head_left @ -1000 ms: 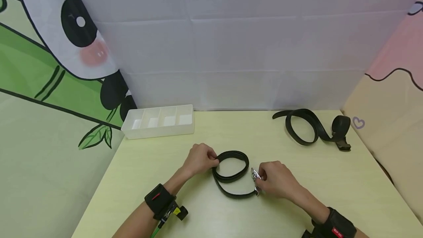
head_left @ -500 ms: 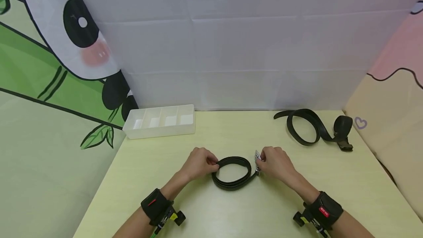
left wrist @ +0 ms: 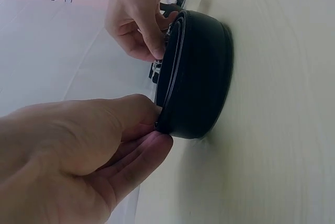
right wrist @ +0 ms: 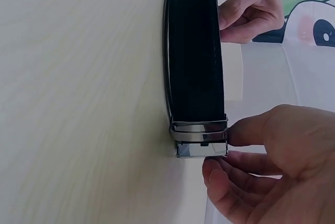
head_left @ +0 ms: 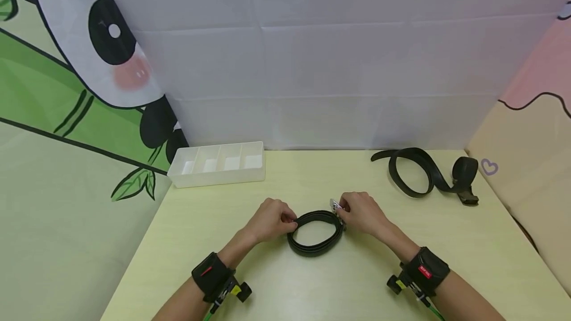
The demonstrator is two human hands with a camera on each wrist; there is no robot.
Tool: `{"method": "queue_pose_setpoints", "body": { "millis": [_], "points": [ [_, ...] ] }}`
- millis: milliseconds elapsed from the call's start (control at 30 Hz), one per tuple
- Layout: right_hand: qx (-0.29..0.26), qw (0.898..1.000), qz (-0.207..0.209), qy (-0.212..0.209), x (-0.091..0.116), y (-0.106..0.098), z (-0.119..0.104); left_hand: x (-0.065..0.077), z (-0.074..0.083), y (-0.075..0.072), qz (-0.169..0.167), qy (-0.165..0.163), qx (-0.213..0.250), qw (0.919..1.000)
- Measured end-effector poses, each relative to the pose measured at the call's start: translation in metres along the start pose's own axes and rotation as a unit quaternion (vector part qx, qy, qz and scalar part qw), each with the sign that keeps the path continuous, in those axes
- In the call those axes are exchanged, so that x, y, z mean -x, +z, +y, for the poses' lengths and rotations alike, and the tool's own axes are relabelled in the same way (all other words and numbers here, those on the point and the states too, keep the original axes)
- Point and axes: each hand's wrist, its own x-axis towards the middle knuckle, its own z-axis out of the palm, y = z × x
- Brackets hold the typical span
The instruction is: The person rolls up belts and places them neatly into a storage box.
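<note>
A black belt [head_left: 315, 250] stands on its edge on the table, wound into a round coil of several layers. My left hand [head_left: 270, 220] pinches the coil's left side between thumb and fingers; in the left wrist view the thumb reaches over the upper edge of the strap. On the coil's right side, my right hand [head_left: 364, 213] holds the silver buckle [right wrist: 201, 140] at the belt's end. The right wrist view shows the buckle lying close against the outer layer, with thumb and fingers at its edge.
A second black belt [head_left: 412, 194], loosely curled with its own buckle, lies at the table's back right. At the back left stands a white tray [head_left: 218, 177] with several compartments. A printed cloth [head_left: 312, 63] hangs behind the table.
My right hand has wrapped the trailing belt end around the coil, moving away from me, then left, with the buckle. The coil is now tighter. My left hand has hardly moved.
</note>
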Motion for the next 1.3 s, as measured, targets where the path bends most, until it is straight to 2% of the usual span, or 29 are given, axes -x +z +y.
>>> {"method": "queue_pose_setpoints", "body": {
  "millis": [133,267,500,667,767,867,967,1167,1233,1300],
  "points": [
    [-0.001,0.999,-0.009,-0.046,-0.001,0.001,0.001,-0.001,-0.001,-0.002,-0.004,0.003,0.0,1.0],
    [0.016,0.994,0.01,-0.104,0.004,0.005,0.003,-0.004,-0.003,-0.002,-0.003,0.006,-0.001,1.0],
    [0.055,0.974,0.06,-0.213,0.027,0.018,0.005,-0.007,-0.004,-0.001,-0.005,0.002,-0.005,1.0],
    [0.088,0.967,0.066,-0.228,0.047,0.021,0.001,-0.007,-0.004,-0.003,-0.012,0.002,-0.008,0.9999],
    [0.102,0.967,0.043,-0.228,0.057,0.02,-0.001,-0.007,-0.004,-0.003,-0.012,0.002,-0.008,0.9999],
    [0.116,0.963,0.022,-0.242,0.063,0.02,-0.001,-0.007,-0.004,-0.003,-0.013,-0.001,-0.011,0.9999],
    [0.129,0.951,0.027,-0.28,0.065,0.023,0.0,-0.007,-0.005,-0.002,-0.013,-0.002,-0.013,0.9998],
    [0.168,0.916,0.078,-0.356,0.065,0.033,0.005,-0.005,-0.005,0.001,-0.013,-0.016,-0.006,0.9998],
    [0.173,0.912,0.087,-0.362,0.065,0.035,0.006,-0.002,-0.004,0.004,-0.006,-0.015,-0.011,0.9998],
    [0.175,0.911,0.09,-0.362,0.065,0.037,0.006,0.003,0.0,0.008,0.007,0.007,-0.036,0.9993]
  ]
}}
